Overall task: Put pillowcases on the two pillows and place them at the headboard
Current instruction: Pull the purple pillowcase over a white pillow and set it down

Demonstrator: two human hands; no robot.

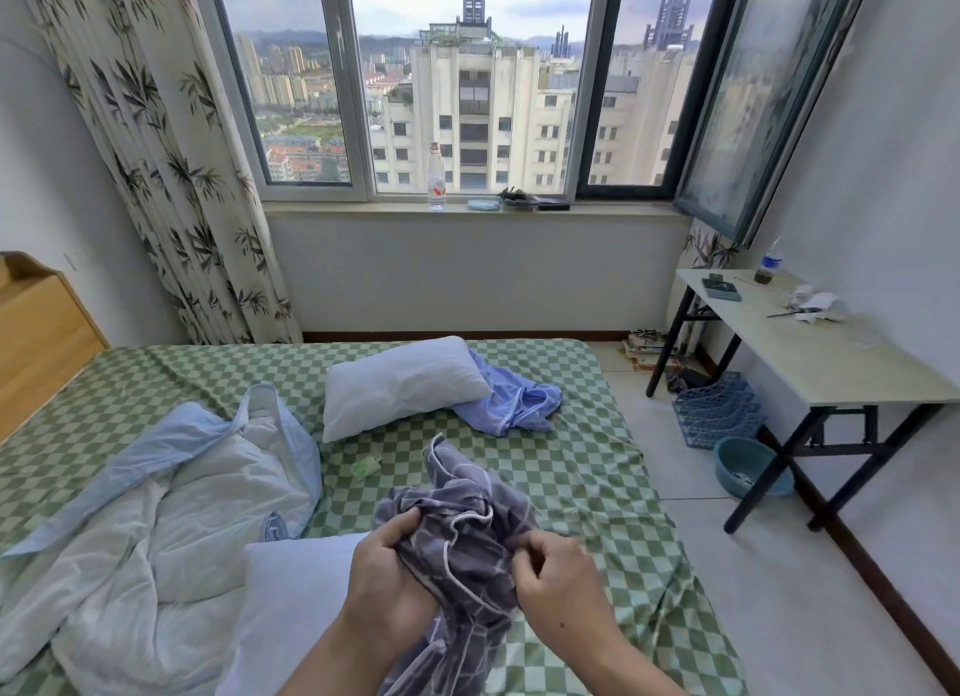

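Observation:
A bunched dark grey pillowcase (462,513) with pale lines and white piping hangs between my two hands over the green checked bed (597,487). My left hand (387,571) grips its left side, and my right hand (553,571) pinches its edge on the right. One bare white pillow (400,383) lies across the middle of the bed. A second bare white pillow (291,607) lies just under my left forearm. A crumpled light blue pillowcase (511,396) lies against the far pillow's right end. The wooden headboard (41,337) stands at the far left.
A rumpled white and pale blue duvet (171,498) covers the bed's left half. A small green packet (365,468) lies on the sheet. A folding desk (810,347) stands at the right, with a blue rack (717,409) and a teal basin (748,467) below it. A bottle (436,176) stands on the windowsill.

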